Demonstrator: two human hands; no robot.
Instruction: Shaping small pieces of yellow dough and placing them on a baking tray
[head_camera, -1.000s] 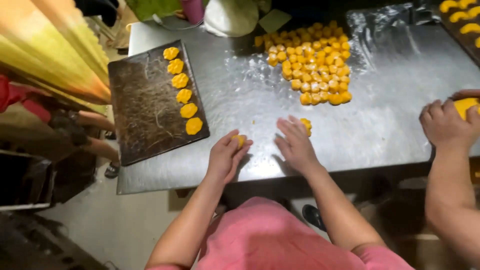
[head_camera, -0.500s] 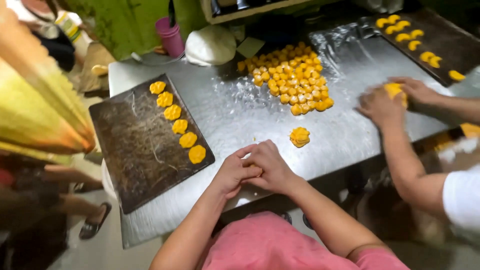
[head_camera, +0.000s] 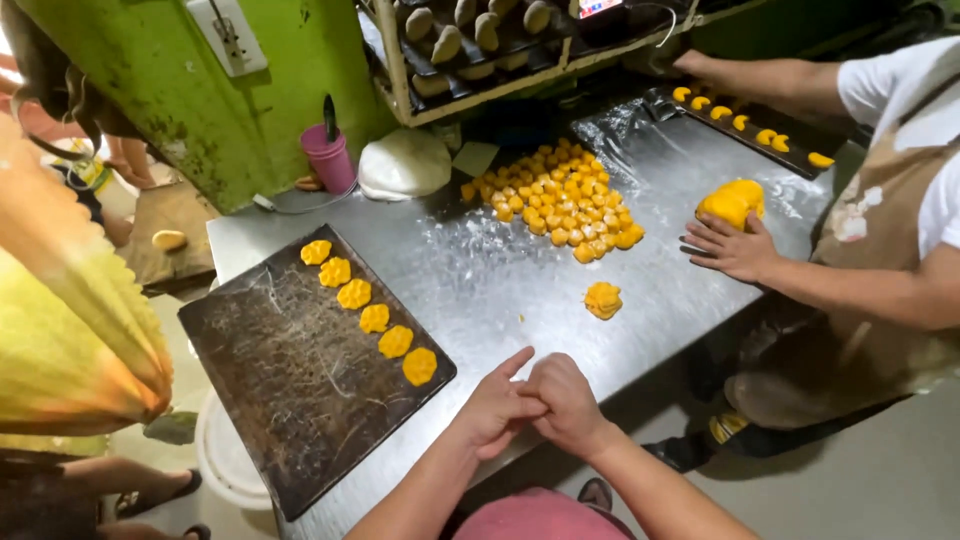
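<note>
At table edge | left hand (head_camera: 492, 410) and right hand (head_camera: 566, 400) pressed together (contents hidden)

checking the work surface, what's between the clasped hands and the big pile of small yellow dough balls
In the head view, one shaped yellow dough piece lies alone on the steel table, between the hands and the pile; otherwise bare metal.

Pink shirt (head_camera: 535, 515), bare forearms

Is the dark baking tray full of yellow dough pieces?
No, the dark metal baking tray holds only one row of six yellow flower-shaped dough pieces; the rest is bare.
</note>
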